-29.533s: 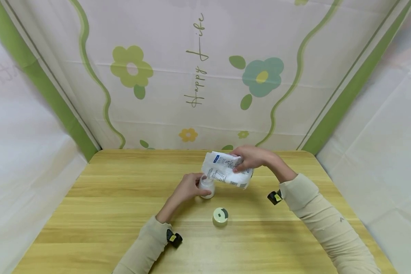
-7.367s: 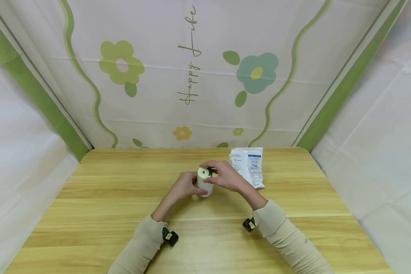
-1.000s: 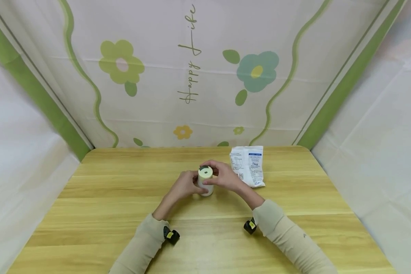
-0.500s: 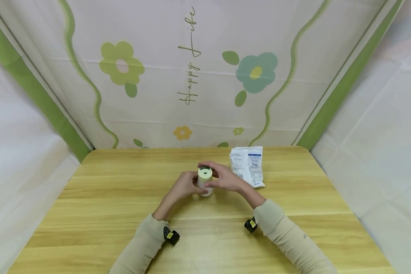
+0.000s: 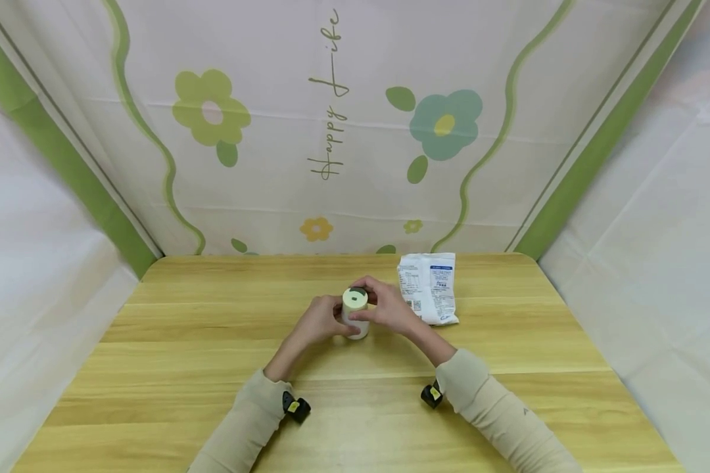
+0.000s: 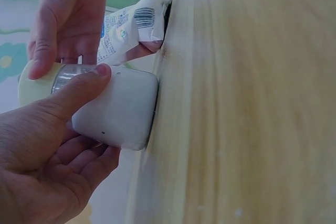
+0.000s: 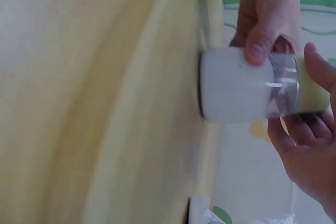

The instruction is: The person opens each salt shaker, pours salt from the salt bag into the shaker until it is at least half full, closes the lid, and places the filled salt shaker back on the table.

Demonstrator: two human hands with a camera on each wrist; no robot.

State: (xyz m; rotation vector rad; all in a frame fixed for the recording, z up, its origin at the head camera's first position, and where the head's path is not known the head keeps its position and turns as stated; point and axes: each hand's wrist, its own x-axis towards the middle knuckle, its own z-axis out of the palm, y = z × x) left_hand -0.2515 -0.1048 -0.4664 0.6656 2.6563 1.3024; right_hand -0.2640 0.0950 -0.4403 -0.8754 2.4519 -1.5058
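Observation:
A small clear jar [image 7: 236, 85] filled with white contents stands upright on the table in the head view. Its round pale yellow lid [image 5: 354, 297] sits on top and bears a dark patch at the far edge. My left hand [image 5: 318, 320] grips the jar's body, thumb on the near side and fingers behind. From the right, my right hand [image 5: 390, 307] pinches the lid between thumb and fingers. In the right wrist view a see-through band shows between the white contents and the lid. Some fingers behind the jar are hidden in the head view.
A white printed packet [image 5: 428, 289] lies at the back of the wooden table [image 5: 213, 368], just right of my right hand. Behind the table hangs a flowered cloth [image 5: 284, 131], and pale cloth walls enclose both sides.
Long before, my right hand held the packet over the jar, with the lid on the table; later the packet lay down and the lid was on. In the last second the lid's dark patch turned clockwise.

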